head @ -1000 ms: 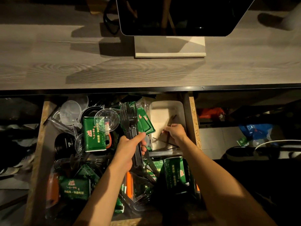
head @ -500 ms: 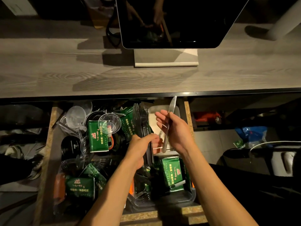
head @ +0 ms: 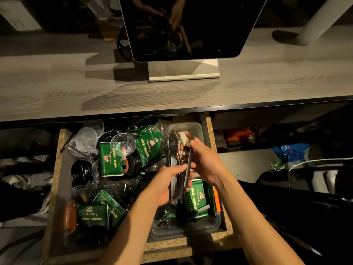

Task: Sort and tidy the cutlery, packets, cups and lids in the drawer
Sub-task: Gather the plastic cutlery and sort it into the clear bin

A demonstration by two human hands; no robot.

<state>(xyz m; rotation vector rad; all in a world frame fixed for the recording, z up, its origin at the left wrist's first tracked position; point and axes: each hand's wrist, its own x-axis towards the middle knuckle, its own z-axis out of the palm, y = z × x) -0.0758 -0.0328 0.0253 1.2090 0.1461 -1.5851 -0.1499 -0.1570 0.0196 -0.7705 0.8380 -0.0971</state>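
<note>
Inside, the drawer (head: 57, 169) holds green packets (head: 111, 161), clear cups (head: 123, 144), and forks (head: 172, 148).

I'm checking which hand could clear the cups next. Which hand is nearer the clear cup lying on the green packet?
Left. The left hand, gripping the bundle of forks, sits right of and below the clear cup. The right hand, pinching a knife, is farther right.

Left hand (head: 164, 185) grips dark forks (head: 172, 150); right hand (head: 207, 161) pinches a knife (head: 189, 165) above the drawer (head: 55, 178).
</note>
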